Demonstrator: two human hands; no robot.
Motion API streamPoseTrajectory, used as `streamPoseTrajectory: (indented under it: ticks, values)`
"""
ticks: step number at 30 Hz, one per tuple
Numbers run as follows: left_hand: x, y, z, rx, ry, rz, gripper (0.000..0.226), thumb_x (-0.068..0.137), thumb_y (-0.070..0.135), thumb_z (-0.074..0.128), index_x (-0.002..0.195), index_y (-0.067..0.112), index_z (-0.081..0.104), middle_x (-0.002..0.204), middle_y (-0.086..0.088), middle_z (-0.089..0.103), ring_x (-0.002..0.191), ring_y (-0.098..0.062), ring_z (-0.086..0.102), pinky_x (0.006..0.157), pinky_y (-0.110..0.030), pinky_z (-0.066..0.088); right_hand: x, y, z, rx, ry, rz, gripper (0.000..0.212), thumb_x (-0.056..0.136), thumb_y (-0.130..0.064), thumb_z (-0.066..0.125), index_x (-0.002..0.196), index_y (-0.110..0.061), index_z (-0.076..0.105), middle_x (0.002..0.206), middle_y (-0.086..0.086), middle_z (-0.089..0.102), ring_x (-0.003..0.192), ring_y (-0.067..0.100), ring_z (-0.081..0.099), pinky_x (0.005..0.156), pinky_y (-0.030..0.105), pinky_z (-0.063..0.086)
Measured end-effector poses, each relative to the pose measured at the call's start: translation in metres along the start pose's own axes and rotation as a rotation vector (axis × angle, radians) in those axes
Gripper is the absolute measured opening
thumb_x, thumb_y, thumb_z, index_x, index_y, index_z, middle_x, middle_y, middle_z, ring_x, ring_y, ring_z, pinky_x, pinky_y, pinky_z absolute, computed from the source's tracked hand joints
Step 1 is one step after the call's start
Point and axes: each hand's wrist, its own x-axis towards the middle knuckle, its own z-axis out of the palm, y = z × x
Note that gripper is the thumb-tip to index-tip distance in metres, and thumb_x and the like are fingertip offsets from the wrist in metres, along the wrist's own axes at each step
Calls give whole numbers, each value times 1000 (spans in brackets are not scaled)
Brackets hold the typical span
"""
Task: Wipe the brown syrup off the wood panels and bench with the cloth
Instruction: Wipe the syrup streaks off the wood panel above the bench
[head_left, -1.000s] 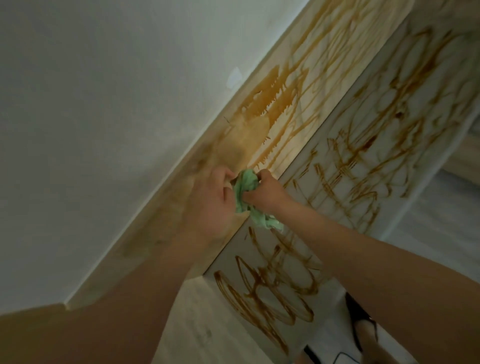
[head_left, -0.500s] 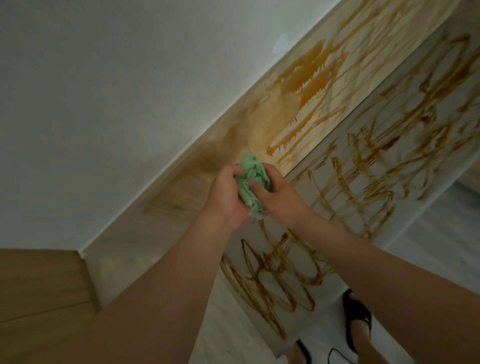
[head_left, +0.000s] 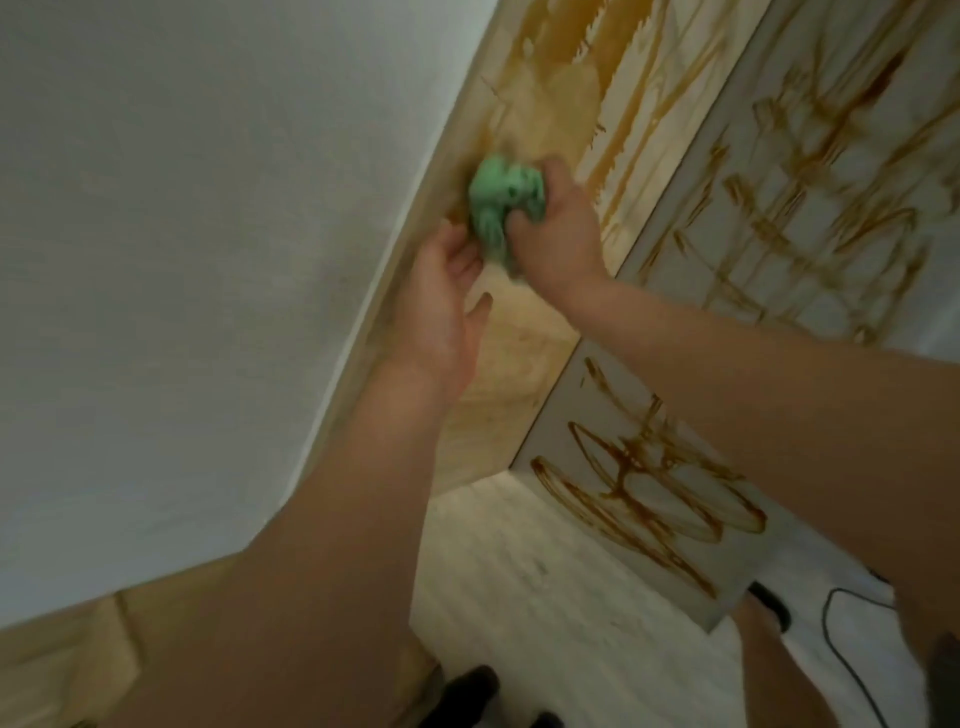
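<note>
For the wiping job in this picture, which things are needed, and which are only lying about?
Job: green cloth, right hand gripping it, left hand, brown syrup, wood panel, bench.
Lying about: black cable, dark shoe on the floor.

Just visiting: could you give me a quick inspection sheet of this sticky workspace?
Surface: wood panel smeared dull near the hands; thick syrup higher up.
Job's things: green cloth bunched against the wood panel; white panel covered in syrup loops.
Clutter: nothing seen.
Hands: right hand grips the green cloth; left hand loosely open just below it.
Cables: black cable at lower right.
Surroundings: white wall, pale floor, dark shoe at the bottom edge.
</note>
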Motion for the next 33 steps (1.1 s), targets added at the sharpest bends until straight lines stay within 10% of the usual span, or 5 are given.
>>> streamPoseTrajectory:
  ticks: [5,10,15,21,33]
  values:
    - [0,-3,-28,728,349,360,31,78,33,43,74,12,65,71,-6,70,70,-30,68,70,-54,58,13,-2,21,109,26,-34,49,99,-14,51,147,-20,42,126,8,41,92,14,50,83,27,45]
    - [4,-2,-35,1025,501,592,26,92,24,44,74,8,52,69,-11,58,69,-29,48,64,-34,27,-45,41,40,-123,-368,-274,56,88,-8,67,141,-14,50,118,10,38,91,27,54,87,42,53]
    - [2,3,-29,1083,503,605,21,100,17,46,79,11,49,63,8,39,62,-22,36,61,-28,17,26,-9,25,113,202,-94,56,95,-5,53,149,-17,43,128,10,34,85,7,49,78,19,50]
    - [2,21,-25,1147,372,780,9,94,19,50,93,13,56,85,0,56,77,-18,49,66,-33,33,-29,47,46,-94,-134,-301,62,89,-10,58,144,-29,37,139,15,29,122,41,47,104,52,51]
    - [43,89,39,1719,138,1330,30,75,4,50,103,4,61,109,-18,59,110,-44,53,106,-46,41,98,-12,-5,65,260,-216,73,88,-3,50,157,-24,42,167,14,14,153,35,18,126,49,25]
